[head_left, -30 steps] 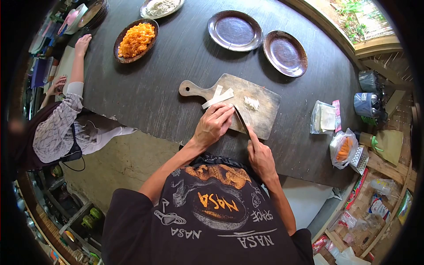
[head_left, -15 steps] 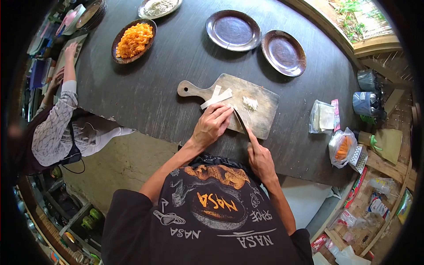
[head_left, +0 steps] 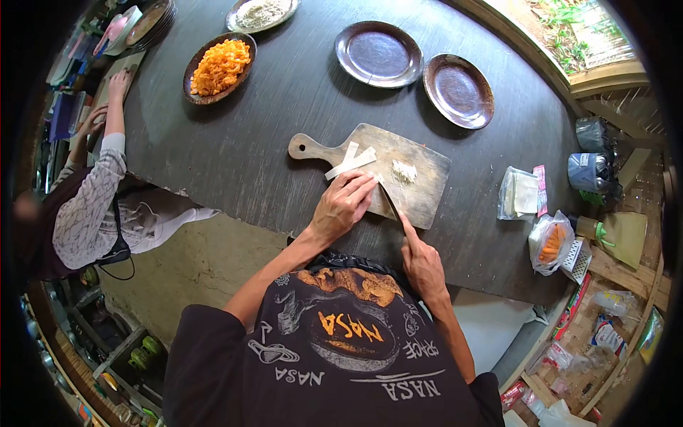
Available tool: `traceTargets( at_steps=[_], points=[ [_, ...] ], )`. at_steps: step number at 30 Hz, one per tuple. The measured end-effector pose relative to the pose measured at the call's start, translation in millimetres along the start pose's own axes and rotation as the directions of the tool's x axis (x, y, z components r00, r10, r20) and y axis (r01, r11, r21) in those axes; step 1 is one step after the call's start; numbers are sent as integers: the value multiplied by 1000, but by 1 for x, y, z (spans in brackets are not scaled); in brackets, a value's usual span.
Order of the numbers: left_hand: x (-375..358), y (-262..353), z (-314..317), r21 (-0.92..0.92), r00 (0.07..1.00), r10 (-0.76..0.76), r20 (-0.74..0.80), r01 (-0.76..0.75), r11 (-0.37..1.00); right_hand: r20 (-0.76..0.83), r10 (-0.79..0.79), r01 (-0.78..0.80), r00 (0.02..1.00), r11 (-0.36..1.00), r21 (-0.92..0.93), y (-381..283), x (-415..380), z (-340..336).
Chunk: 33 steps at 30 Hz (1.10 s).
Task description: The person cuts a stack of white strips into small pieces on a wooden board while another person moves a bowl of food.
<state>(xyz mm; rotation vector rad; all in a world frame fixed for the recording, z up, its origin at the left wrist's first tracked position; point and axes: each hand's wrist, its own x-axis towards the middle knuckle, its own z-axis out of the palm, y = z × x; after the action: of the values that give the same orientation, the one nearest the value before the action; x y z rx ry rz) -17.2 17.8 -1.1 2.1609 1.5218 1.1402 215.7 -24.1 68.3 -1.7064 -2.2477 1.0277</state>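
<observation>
A wooden cutting board (head_left: pixel 425 203) with a handle lies on the dark table below me. Curled fingers of my left hand (head_left: pixel 346 202) press a flat white strip onto the board, its end partly hidden beneath them. More white strips (head_left: pixel 351 160) lie crossed near the board's handle. My right hand (head_left: pixel 424 267) grips a knife (head_left: pixel 389 199), whose blade rests close to my left fingertips. Right of the blade sits a small heap of thin white shreds (head_left: pixel 404 171).
Beyond the board stand two brown plates (head_left: pixel 378 54) (head_left: pixel 459 91), a bowl of orange pieces (head_left: pixel 221 68) and a plate of white powder (head_left: pixel 262 13). Packaged white sheets (head_left: pixel 522 193) and bagged carrots (head_left: pixel 552 243) lie right. Another person's arm (head_left: pixel 114 117) reaches over the table's left end.
The whole view has shifted slightly, with the table items lower in it. Both hands stay at the board, the knife still beside my left fingertips.
</observation>
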Motion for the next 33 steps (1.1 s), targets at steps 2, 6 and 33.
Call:
traceTargets(
  at_steps=[2,6,33],
  points=[
    [-2,0,1,39,1000,13,-13,-12,999,2,-3,3,1000,999,44,1,-1,1],
    [-4,-3,2,26,1000,28,-9,-28,999,-5,-18,18,1000,998,52,3,10,6],
    [-2,0,-2,23,1000,1,-4,-1,1000,21,7,-6,1000,1000,-30,-1,3,-3]
  ],
)
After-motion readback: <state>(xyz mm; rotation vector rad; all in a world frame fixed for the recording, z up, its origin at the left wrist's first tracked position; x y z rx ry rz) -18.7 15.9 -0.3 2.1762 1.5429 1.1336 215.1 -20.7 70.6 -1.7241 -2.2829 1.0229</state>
